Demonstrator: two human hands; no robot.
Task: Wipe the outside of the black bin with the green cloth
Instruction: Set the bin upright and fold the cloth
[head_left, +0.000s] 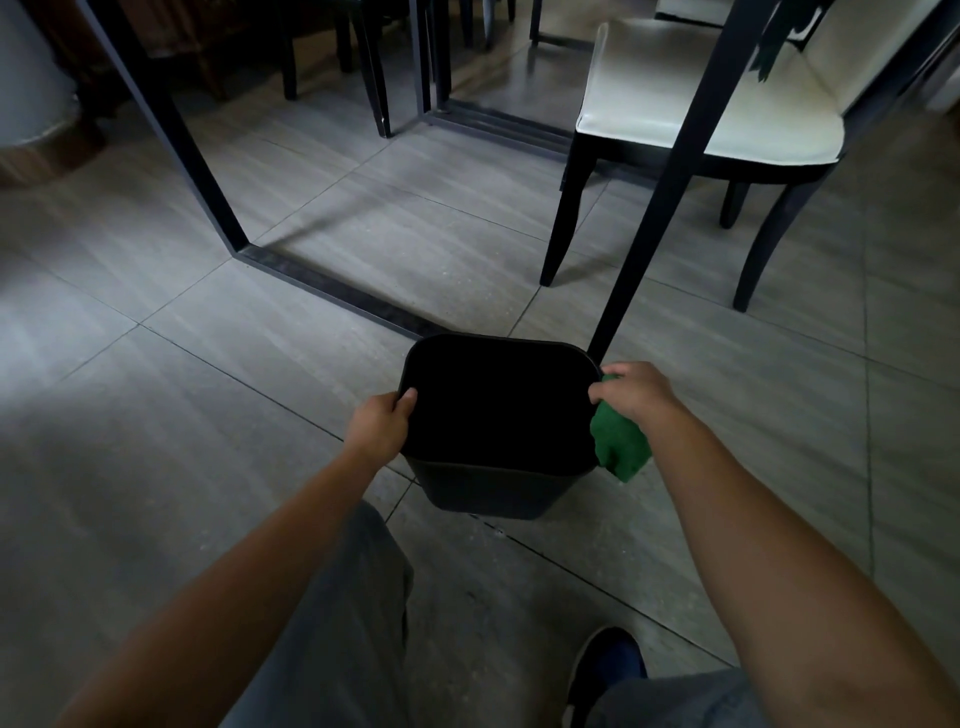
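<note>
A black bin (493, 488) stands upright on the grey tiled floor just in front of my knees, its open top facing me. My left hand (382, 423) grips the bin's left rim, thumb hooked over the edge. My right hand (631, 392) is at the bin's right rim, closed on a bunched green cloth (618, 444) that hangs down against the outside of the right wall. The inside of the bin is too dark to see into.
A black metal table frame (332, 283) runs across the floor right behind the bin, with one slanted leg (670, 192) touching down at its right rear corner. A white-cushioned chair (711, 104) with black legs stands at the right. My shoe (605, 670) is below.
</note>
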